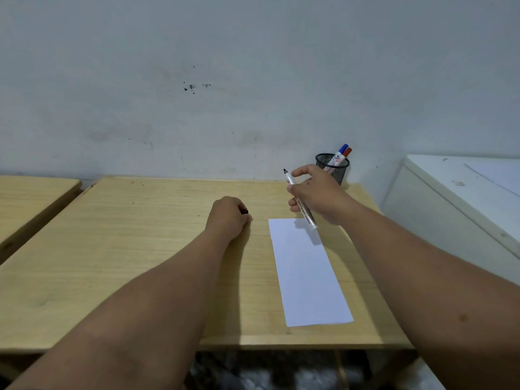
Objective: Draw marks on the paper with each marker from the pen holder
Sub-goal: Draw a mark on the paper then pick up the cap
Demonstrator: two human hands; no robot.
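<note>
Above the far end of the paper [309, 271], the right hand [318, 192] holds an uncapped marker [300, 201], fingers wrapped round the middle of its white barrel. The dark tip points up and away toward the wall, while the tail end slants down over the sheet's top edge without clearly touching it. Just behind this hand stands the black mesh pen holder [333, 168], with a blue-capped marker [341, 153] and a red-capped marker [345, 156] leaning together out of its rim. To the left of the grip, well apart from it, the left hand [228, 216] rests on the wooden table [126, 249] curled into a loose fist around a small black cap [244, 211], which peeks out by the knuckles. The paper lies blank, nearer the person than the gripping hand. Further right sits a white cabinet [455, 198].
</note>
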